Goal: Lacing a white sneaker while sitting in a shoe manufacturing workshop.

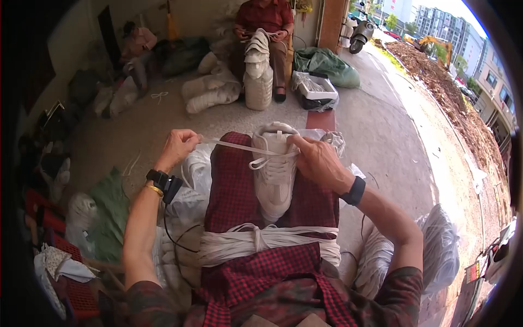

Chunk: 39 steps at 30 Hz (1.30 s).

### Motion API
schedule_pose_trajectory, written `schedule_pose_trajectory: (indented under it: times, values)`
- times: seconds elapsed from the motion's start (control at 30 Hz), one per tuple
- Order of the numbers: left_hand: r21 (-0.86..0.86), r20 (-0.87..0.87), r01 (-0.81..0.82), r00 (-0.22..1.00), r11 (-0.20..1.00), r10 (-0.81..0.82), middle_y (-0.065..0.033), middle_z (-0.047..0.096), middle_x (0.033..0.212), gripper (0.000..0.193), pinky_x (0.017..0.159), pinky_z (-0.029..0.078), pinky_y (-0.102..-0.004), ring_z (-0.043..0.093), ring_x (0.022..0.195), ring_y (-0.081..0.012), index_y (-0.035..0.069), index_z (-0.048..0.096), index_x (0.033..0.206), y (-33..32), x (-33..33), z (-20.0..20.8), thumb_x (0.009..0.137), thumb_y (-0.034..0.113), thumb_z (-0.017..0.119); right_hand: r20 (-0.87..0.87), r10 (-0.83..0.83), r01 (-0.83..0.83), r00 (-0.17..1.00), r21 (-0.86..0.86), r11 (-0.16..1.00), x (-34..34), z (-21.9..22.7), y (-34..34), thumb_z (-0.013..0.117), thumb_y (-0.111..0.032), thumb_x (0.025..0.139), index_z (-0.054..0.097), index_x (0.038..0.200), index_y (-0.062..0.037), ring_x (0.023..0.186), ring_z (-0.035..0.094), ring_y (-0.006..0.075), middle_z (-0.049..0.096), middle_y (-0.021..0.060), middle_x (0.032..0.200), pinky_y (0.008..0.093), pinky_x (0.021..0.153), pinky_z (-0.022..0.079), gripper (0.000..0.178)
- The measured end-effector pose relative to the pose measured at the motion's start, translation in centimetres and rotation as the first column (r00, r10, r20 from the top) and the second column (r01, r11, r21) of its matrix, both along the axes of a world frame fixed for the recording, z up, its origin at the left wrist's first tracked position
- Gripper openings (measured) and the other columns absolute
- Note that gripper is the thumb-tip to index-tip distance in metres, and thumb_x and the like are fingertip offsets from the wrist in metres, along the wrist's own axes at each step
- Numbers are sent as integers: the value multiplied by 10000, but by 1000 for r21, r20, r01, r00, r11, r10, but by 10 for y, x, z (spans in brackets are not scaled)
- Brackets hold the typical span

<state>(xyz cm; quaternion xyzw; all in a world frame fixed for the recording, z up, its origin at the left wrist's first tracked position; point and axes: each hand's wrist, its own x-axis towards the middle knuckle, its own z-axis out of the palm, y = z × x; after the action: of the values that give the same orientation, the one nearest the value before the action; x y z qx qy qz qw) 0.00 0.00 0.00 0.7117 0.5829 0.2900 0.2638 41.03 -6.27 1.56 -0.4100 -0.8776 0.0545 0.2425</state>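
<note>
A white sneaker (274,188) stands between my knees, its toe toward me and its opening away. White laces run through its eyelets, and one loop hangs at its left side. My left hand (178,149) is out to the left, pinching the end of a flat white shoelace (234,145) that stretches taut across to the shoe. At the shoe's upper right edge, my right hand (318,161) is closed with its fingertips on the lace near the tongue. Across my lap lies a thick bundle of white laces (229,243), tied round the middle.
Clear plastic bags of white shoes (376,259) lie on both sides of me. Ahead sits a person in a red shirt (265,22) behind a stack of shoe uppers (258,82). A white box (316,87) and a green sack (327,64) stand to the right. Red plastic crates (76,294) are at lower left.
</note>
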Motion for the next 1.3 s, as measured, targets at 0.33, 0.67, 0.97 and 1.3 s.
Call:
schedule_pose_trajectory:
  times: [0.33, 0.67, 0.97, 1.3]
  values:
    - [544, -432, 530, 841, 650, -325, -87, 506, 1101, 377, 962, 408, -409, 520, 1061, -277, 95, 645, 1022, -83, 136, 29, 685, 96, 814, -75, 211, -197, 975, 156, 968, -8, 27, 0, 635, -35, 841, 712, 1024, -53, 767, 618, 324, 560, 140, 864, 440, 683, 495, 199]
    - [489, -277, 398, 915, 776, -295, -43, 518, 973, 310, 867, 403, -391, 520, 975, -252, 94, 610, 847, -78, 139, 26, 660, 153, 851, -237, 76, -112, 969, -144, 983, -20, 37, -5, 644, -65, 860, 668, 978, 17, 703, 677, 345, 685, 201, 776, 410, 649, 517, 146]
    - [553, -549, 486, 824, 677, -143, -27, 513, 968, 324, 849, 343, -404, 507, 950, -216, 146, 680, 952, -76, 128, 6, 672, 147, 844, -343, 106, -158, 933, -127, 979, -13, 18, 5, 673, -102, 864, 655, 987, 16, 639, 678, 270, 681, 202, 745, 371, 589, 504, 172]
    - [503, -411, 441, 879, 743, -243, -24, 517, 971, 237, 856, 336, -395, 514, 950, -212, 134, 670, 872, -78, 139, 9, 693, 141, 825, -411, 32, -188, 911, -344, 920, -5, 21, 11, 673, -227, 939, 679, 944, 25, 566, 519, 85, 611, 23, 654, 297, 507, 413, 252]
